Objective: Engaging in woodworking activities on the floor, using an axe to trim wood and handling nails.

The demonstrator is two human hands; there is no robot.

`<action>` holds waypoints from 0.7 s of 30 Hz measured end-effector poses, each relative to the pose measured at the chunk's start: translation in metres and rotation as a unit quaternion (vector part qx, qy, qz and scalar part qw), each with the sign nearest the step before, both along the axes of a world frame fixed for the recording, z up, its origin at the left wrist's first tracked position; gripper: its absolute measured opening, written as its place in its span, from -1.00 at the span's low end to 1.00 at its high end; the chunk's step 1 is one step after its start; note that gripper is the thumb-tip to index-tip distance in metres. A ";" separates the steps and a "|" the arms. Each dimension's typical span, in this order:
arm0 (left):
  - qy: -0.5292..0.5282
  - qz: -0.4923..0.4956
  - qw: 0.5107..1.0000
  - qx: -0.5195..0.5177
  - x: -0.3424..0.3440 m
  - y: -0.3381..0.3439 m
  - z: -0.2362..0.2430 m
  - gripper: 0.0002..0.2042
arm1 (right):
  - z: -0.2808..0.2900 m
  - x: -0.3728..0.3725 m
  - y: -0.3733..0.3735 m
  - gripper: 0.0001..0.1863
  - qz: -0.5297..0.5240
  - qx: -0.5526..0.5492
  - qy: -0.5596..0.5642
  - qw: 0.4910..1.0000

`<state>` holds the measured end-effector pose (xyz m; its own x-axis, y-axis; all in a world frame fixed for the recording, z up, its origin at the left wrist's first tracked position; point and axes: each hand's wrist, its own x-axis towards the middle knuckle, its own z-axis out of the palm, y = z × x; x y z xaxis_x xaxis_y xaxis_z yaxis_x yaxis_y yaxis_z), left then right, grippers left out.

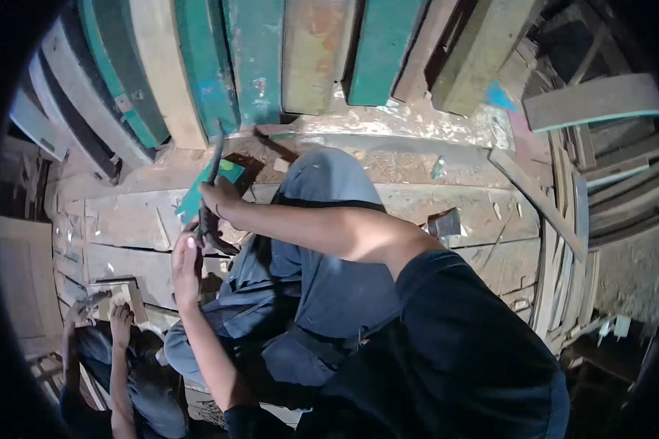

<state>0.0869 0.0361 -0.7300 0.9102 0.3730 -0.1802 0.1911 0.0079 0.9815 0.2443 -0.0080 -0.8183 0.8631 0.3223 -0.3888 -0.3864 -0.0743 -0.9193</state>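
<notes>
My right hand (221,199) is closed around a long, dark tool (216,157) with a thin upper end and a thicker, irregular lower end. Its exact kind is unclear. Behind the tool, a short green-painted board (190,203) lies at a slant. My left hand (186,263) closes on the board's lower end, beside the tool's thick end; part of that grip is hidden. Both hands are left of my bent knee (329,172).
Painted planks (256,58) stand in a row along the far side. Loose boards (560,256) lie stacked at right, near a small dark block (444,223). Wood scraps litter the plank floor (135,219). At lower left, a co-worker's hands (121,322) handle wood.
</notes>
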 end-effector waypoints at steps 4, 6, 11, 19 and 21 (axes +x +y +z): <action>-0.087 0.067 0.986 -0.130 0.002 -0.006 -0.001 -0.76 | 0.044 0.022 -0.034 -0.63 0.081 0.152 0.067 0.983; -0.120 0.100 0.979 -0.132 -0.006 0.009 -0.014 -0.75 | 0.094 0.036 -0.076 -0.63 0.158 0.166 0.128 0.965; -0.143 0.111 0.978 -0.105 -0.013 0.032 -0.018 -0.78 | 0.190 0.058 -0.254 -0.55 0.360 0.165 0.136 0.908; -0.008 0.049 0.993 0.108 0.021 0.048 -0.012 -0.81 | 0.050 0.028 -0.476 -0.69 0.172 -0.328 -0.228 0.900; 0.009 -0.003 0.987 0.162 0.033 0.067 -0.024 -0.82 | 0.028 0.033 -0.508 -0.69 0.137 -0.404 -0.236 0.873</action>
